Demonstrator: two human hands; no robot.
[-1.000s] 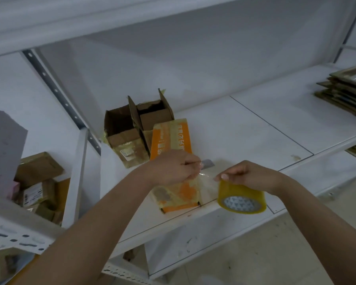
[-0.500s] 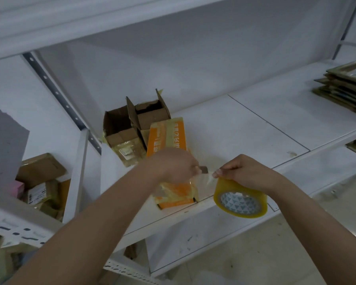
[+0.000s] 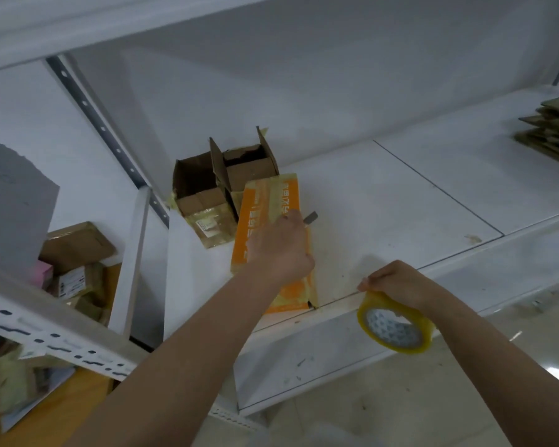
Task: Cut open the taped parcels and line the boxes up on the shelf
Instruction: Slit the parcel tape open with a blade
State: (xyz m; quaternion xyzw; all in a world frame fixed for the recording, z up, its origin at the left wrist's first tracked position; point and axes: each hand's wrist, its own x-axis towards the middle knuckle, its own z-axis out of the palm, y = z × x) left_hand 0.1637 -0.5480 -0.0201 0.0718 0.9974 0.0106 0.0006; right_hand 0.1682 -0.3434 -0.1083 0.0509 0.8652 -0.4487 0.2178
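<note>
An orange taped parcel [image 3: 268, 208] lies flat on the white shelf [image 3: 384, 214], its near end at the front edge. My left hand [image 3: 279, 250] rests over its middle and grips a small cutter, whose grey blade [image 3: 311, 218] pokes out past the fingers, beside the parcel's right edge. My right hand [image 3: 397, 282] holds a roll of yellow tape [image 3: 394, 324] at the shelf's front edge, right of the parcel. Two opened cardboard boxes [image 3: 226, 185] stand behind the parcel against the back wall, flaps up.
A stack of flattened cardboard [image 3: 552, 130] lies at the far right of the shelf. Several taped parcels [image 3: 75, 262] sit on the lower left shelf behind a perforated white rail [image 3: 46, 330]. A grey upright post [image 3: 107, 137] runs along the back left.
My left hand has moved away from the right hand and up along the parcel with the cutter. My right hand with the tape roll has shifted right along the shelf edge.
</note>
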